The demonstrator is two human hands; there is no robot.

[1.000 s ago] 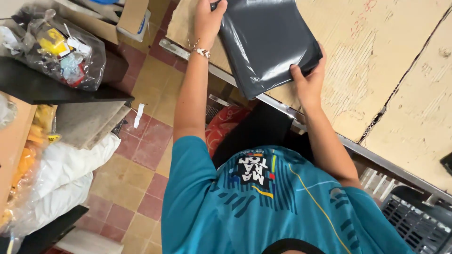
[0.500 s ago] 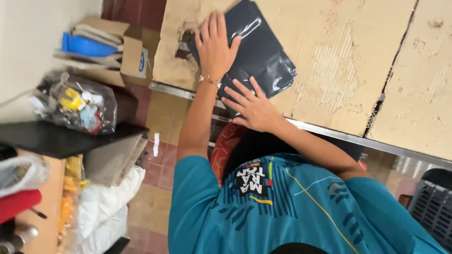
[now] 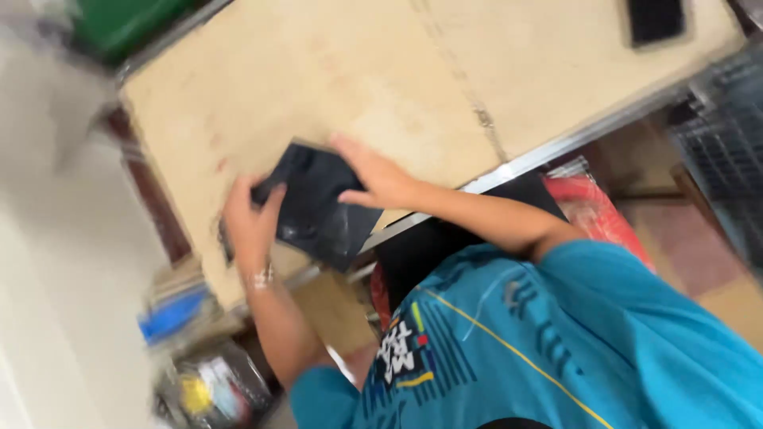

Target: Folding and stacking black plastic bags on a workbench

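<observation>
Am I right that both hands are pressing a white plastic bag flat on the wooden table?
Not quite: the bag is black, not white. The head view shows the left hand and the right hand both laid on it, on the wooden table.

Teal jersey [image 3: 604, 334] (yellow stripe), bracelet [image 3: 260, 278]
</observation>
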